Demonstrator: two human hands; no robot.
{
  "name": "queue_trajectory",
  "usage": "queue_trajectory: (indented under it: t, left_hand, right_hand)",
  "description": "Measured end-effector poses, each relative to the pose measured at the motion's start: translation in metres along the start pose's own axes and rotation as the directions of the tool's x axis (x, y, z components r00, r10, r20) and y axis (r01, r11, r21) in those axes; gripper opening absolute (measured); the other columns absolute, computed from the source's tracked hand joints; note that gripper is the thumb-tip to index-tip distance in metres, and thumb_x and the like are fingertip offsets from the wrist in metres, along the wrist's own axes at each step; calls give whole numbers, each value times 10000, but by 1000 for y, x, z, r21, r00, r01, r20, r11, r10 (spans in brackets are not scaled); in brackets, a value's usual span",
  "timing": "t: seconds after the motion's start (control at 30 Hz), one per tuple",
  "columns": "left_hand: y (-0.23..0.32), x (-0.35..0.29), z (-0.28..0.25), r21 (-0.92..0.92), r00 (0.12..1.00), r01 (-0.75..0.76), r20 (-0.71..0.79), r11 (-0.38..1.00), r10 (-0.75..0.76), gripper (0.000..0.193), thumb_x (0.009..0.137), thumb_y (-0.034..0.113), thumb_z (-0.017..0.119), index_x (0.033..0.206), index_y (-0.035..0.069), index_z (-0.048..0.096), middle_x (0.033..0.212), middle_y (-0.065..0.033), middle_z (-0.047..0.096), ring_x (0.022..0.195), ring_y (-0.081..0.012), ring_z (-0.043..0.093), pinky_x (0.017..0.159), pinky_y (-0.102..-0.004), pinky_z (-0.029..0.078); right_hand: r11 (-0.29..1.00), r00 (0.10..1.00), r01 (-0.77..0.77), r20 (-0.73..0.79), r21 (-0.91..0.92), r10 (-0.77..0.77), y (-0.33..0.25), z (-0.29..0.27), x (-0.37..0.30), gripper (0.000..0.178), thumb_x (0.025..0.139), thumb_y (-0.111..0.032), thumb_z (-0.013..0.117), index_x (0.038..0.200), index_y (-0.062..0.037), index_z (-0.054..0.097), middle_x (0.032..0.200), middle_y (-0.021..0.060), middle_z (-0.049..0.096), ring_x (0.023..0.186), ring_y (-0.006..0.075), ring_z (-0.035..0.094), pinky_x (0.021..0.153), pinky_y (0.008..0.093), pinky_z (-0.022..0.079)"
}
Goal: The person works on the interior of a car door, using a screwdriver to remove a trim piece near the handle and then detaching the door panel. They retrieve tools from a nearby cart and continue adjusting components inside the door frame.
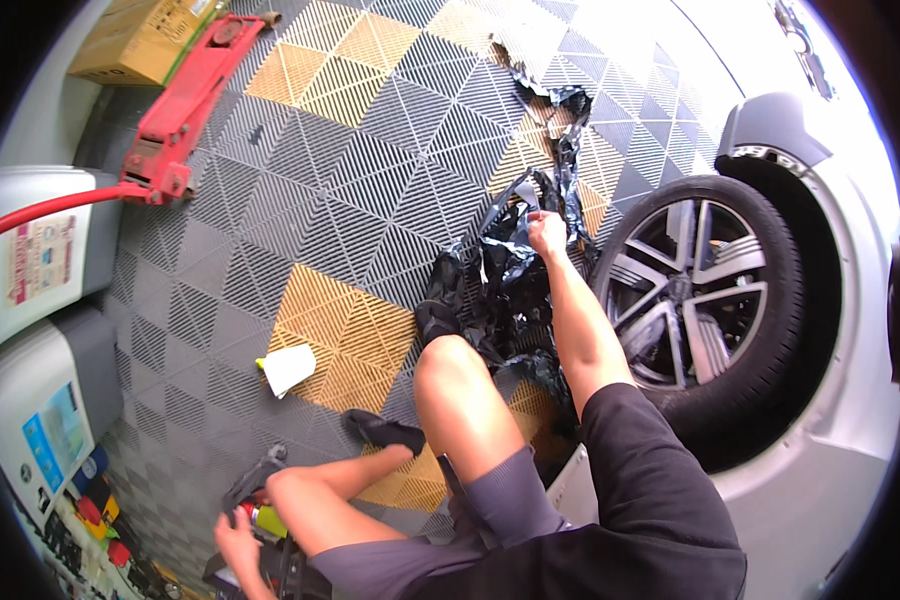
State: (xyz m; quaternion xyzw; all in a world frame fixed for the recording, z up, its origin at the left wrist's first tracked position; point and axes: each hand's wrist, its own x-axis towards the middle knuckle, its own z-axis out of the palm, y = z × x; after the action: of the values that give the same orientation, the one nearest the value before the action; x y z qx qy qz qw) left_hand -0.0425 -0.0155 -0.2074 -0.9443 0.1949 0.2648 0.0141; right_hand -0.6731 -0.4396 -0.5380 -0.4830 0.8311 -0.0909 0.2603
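My right hand (546, 233) reaches forward and grips a crumpled sheet of shiny black film (505, 280) that lies in a heap on the tiled floor beside a car wheel (705, 290). A strip of the same film trails away toward the back. My left hand (233, 545) is low at the bottom left, behind my bent leg, with its fingers against a small red and yellow object (260, 518). Whether the fingers close around it is hidden. My knee (450, 365) is raised between the two hands.
A white car (850, 330) fills the right side. A red floor jack (185, 105) and a cardboard box (140, 40) lie at the back left. Grey and white machines (40, 260) stand along the left. A white folded piece (288, 368) rests on a yellow tile.
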Motion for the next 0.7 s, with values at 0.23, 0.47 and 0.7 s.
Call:
queue_trajectory:
  t: [0.23, 0.47, 0.7]
  left_hand:
    - [135, 208, 173, -253, 995, -26, 89, 967, 50, 306, 988, 286, 616, 938, -11, 567, 733, -68, 565, 368, -155, 507, 334, -295, 392]
    - [83, 262, 259, -351, 992, 122, 61, 928, -108, 287, 979, 268, 620, 995, -10, 550, 773, -81, 589, 361, -181, 527, 303, -312, 375]
    - [82, 239, 288, -203, 953, 295, 1, 934, -301, 337, 937, 264, 673, 1094, -24, 599, 835, -139, 663, 451, -223, 608, 317, -306, 406]
  right_hand:
    - [962, 957, 15, -274, -271, -92, 91, 78, 128, 726, 792, -421, 774, 1378, -69, 531, 1125, 213, 652, 1031, 375, 642, 904, 453, 518]
    - [877, 991, -94, 36, -471, 126, 42, 44, 80, 268, 837, -184, 597, 1050, -49, 690, 1055, 233, 701, 1004, 403, 678, 898, 494, 527]
    - [947, 939, 315, -167, 63, -301, 12, -39, 182, 213, 838, -218, 727, 932, -33, 680, 774, 183, 679, 692, 324, 645, 661, 432, 498]
